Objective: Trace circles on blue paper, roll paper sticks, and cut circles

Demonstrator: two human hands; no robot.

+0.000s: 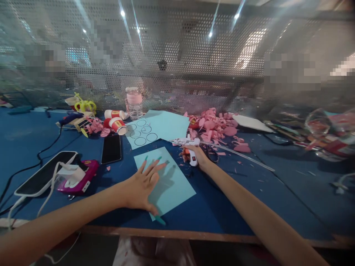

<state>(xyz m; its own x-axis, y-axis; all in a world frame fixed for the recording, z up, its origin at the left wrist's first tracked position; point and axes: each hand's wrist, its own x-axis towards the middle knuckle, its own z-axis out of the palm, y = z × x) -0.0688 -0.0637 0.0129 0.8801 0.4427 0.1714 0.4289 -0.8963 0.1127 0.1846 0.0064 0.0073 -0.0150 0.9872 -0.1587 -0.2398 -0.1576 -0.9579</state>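
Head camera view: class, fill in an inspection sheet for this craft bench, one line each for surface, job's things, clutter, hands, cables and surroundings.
Surface: blue table top, wooden front edge.
Job's things: plain light blue paper sheet; white glue gun.
Clutter: light blue sheet with drawn circles, heap of pink cut-out scraps, black phone, clear jar with pink lid.
Hands: left hand flat and open on the plain sheet; right hand closed round the glue gun's grip.
Cables: black cable at left; white cable running towards the front edge.
Surroundings: perforated metal screen behind the table.
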